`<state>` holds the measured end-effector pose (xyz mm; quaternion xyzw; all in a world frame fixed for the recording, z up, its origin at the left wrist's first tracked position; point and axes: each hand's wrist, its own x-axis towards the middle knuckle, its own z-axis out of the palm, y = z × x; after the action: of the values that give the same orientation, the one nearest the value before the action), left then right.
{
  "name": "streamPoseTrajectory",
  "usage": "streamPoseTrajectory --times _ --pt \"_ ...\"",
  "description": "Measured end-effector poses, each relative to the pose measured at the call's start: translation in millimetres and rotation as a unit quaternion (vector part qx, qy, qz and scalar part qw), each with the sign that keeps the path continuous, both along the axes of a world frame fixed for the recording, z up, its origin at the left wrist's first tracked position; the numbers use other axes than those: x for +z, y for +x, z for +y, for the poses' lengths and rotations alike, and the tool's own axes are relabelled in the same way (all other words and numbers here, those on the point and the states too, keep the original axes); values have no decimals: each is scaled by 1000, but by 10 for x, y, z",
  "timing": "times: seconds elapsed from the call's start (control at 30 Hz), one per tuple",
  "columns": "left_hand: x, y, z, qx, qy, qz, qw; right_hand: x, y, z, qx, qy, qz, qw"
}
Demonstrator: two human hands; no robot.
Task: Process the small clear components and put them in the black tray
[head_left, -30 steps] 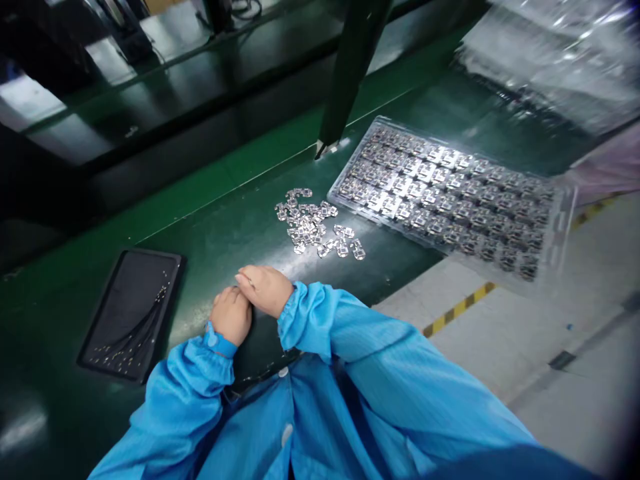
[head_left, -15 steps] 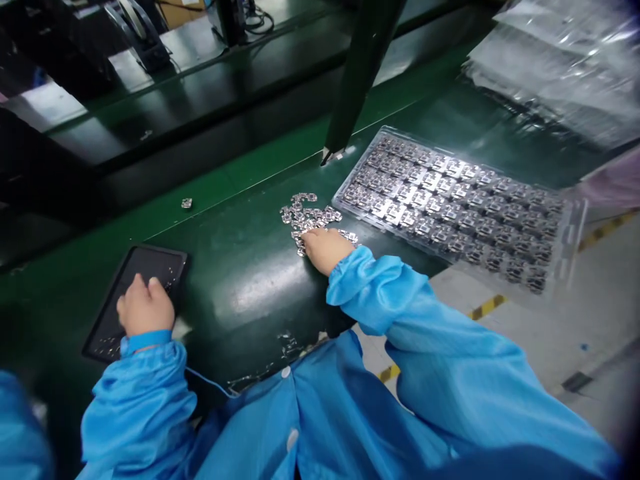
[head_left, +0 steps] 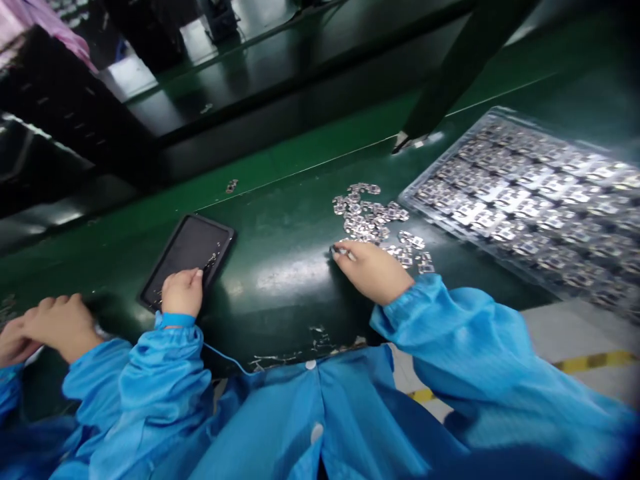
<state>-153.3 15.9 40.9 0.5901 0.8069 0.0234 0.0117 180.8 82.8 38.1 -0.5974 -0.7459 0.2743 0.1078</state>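
Note:
My right hand (head_left: pixel 374 268) pinches a small metal part (head_left: pixel 333 249) between thumb and fingertips, just left of a loose pile of small silvery metal parts (head_left: pixel 367 223) on the green bench. Over the near end of a shallow black tray (head_left: pixel 187 247) is my left hand (head_left: pixel 181 293), thumb and fingers closed together; what they hold, if anything, is too small to make out. Tiny gold-coloured pieces (head_left: pixel 214 257) lie along the tray's right side. A blue band with a thin cord circles my left wrist.
To the right, a clear plastic tray (head_left: pixel 500 193) carries rows of similar metal parts. One stray part (head_left: pixel 231 186) lies behind the black tray. A dark post (head_left: pixel 450 87) rises from the bench. At far left are a co-worker's hands (head_left: pixel 60 323), close to my left sleeve.
My right hand has drawn back from the pile with a small part in its fingertips. My left hand has moved toward the black tray's near end. The view has shifted left, bringing a co-worker's hands into sight.

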Motion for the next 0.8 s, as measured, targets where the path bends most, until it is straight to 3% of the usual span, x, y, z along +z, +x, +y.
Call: streamPoseTrajectory --times 0.17,0.3,0.37,0.43,0.5,0.57,0.67,0.8 --pt "40 212 -35 -57 73 15 996 -104 -326 -420 138 -52 -2 989" --pt "115 569 -54 -184 122 12 975 -128 -482 -525 172 -65 -46 982" --pt "139 785 -76 -262 124 10 957 -93 -518 -498 142 -90 0 986" --pt "138 984 -109 -316 132 9 939 -36 -536 -461 70 -137 89 984" --pt "113 1137 -146 -338 149 1 930 30 -542 -441 -16 -218 183 959" --pt "77 1233 -177 -341 167 -7 925 94 -542 -443 -76 -310 264 910" --pt "34 1289 -212 -354 170 -4 920 171 -536 -465 -84 -375 346 856" --pt "12 1299 -261 -391 118 -1 913 211 -526 -484 -67 -387 333 857"
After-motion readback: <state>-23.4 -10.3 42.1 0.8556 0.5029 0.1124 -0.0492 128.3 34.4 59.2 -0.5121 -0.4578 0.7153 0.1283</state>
